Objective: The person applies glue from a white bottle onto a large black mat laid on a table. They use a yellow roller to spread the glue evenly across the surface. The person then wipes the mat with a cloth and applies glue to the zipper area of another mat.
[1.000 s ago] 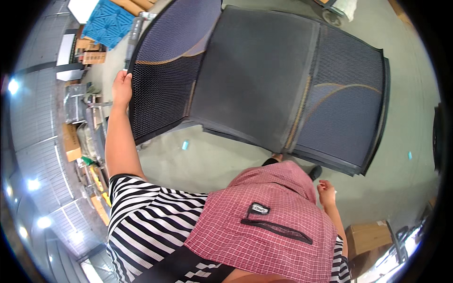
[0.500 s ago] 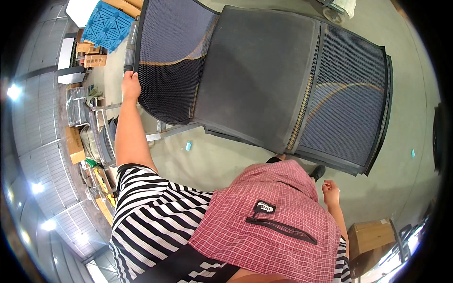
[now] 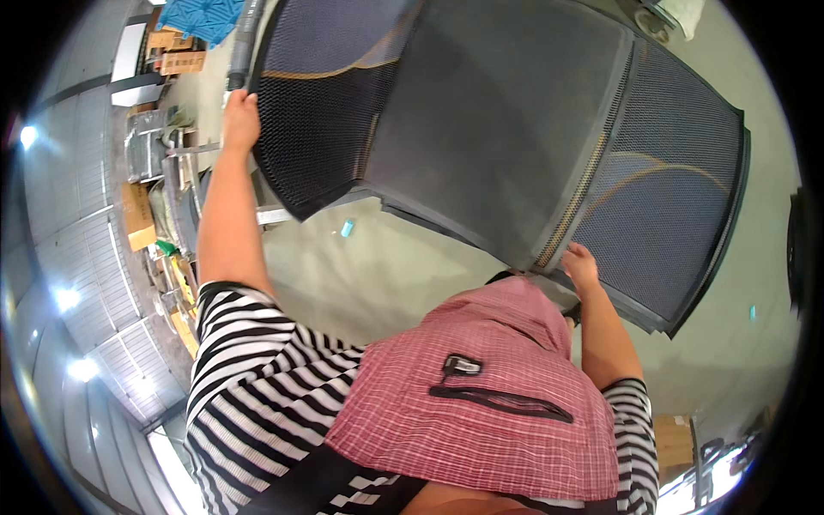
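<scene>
In front of me lies a wide dark sheet piece, with a smooth grey middle panel [image 3: 498,120] between a left mesh panel [image 3: 326,112] and a right mesh panel [image 3: 661,189]. Both mesh panels are blue-grey and black with curved tan lines. My left hand [image 3: 241,122] is closed beside the left panel's outer edge, around the lower end of a grey tube-like tool [image 3: 245,39]. My right hand [image 3: 581,267] rests at the near edge of the right panel, beside the seam. Its fingers are curled in; what they pinch, if anything, is hidden.
Metal frame bars [image 3: 273,216] show under the left panel. A blue plastic pallet [image 3: 202,19], cardboard boxes [image 3: 137,217] and stacked goods stand to the left. A wheel [image 3: 652,26] is at the far right. A cardboard box [image 3: 674,442] stands behind me on the right.
My right hand has come forward from beside my body to the near edge of the right panel. My left hand and the tube appear farther up in the picture; the view has shifted.
</scene>
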Motion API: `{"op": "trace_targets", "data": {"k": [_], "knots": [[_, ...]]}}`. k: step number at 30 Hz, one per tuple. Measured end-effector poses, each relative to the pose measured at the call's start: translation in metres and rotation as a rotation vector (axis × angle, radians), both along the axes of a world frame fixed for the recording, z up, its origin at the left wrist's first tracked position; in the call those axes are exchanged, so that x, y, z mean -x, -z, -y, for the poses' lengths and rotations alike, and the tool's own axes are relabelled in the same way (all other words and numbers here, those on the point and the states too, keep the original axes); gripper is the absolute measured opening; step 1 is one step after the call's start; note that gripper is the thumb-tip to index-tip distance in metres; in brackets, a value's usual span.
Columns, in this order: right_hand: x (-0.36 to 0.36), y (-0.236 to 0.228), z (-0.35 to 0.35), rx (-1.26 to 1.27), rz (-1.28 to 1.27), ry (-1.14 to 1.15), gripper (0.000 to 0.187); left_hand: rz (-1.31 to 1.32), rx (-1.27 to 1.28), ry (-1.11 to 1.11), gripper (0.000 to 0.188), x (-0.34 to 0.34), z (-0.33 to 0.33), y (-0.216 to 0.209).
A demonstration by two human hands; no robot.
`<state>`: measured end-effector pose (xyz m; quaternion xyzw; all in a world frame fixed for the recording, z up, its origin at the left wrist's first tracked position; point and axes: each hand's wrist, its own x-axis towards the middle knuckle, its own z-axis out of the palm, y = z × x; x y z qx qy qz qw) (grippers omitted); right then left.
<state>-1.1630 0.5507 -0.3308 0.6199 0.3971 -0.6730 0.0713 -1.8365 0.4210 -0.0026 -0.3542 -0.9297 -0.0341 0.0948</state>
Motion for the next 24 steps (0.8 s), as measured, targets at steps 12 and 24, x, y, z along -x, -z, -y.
{"op": "trace_targets", "data": {"k": [12, 24], "knots": [[0.124, 0.027, 0.009, 0.004, 0.392, 0.097, 0.092, 0.135, -0.033, 0.003, 0.025, -0.020, 0.020, 0.023], [0.295, -0.242, -0.003, -0.654, -0.536, -0.519, 0.036, 0.411, -0.208, -0.046, 0.038, -0.021, -0.007, 0.026]]}}
